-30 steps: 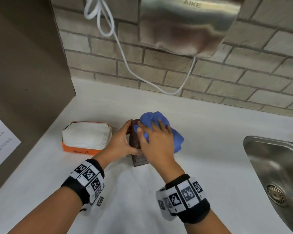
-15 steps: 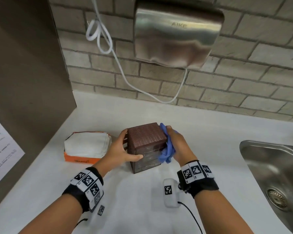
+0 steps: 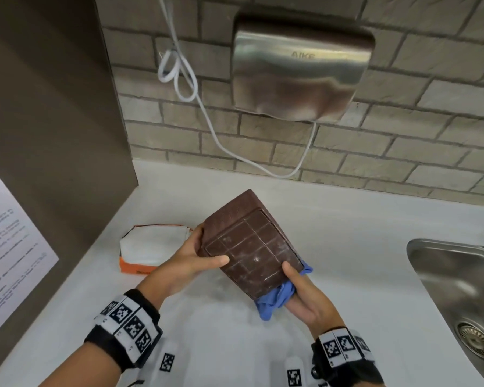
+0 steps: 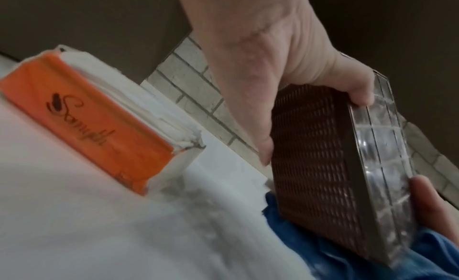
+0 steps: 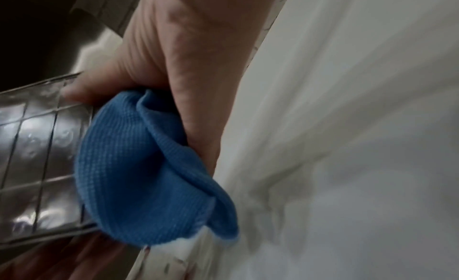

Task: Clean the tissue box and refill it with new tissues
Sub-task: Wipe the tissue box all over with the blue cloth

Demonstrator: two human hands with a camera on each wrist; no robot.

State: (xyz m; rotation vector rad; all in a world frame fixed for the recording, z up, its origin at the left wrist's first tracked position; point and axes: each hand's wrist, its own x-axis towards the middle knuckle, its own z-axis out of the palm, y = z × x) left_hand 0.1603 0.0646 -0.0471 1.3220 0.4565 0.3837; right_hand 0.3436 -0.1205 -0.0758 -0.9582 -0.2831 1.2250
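Observation:
A brown woven tissue box [image 3: 249,241] is held tilted above the white counter, its smooth gridded face turned up toward me. My left hand [image 3: 190,261] grips its left side, thumb on the gridded face and fingers on the woven side [image 4: 310,156]. My right hand [image 3: 302,291] holds the box's lower right corner, thumb on the face, with a blue cloth [image 3: 274,297] bunched between palm and box. The blue cloth [image 5: 149,166] hangs from that hand. A pack of white tissues in an orange wrapper [image 3: 151,247] lies on the counter to the left, its wrapper [image 4: 82,117] torn open.
A steel sink [image 3: 458,289] is sunk into the counter [image 3: 347,233] at the right. A steel hand dryer [image 3: 299,74] hangs on the brick wall with a white cable [image 3: 196,101] looping down. A brown side panel [image 3: 53,121] with a paper notice stands at the left.
The box has been lifted off the counter and tipped so its gridded face points up. My right hand moved with the cloth from the box's right side to under its lower corner.

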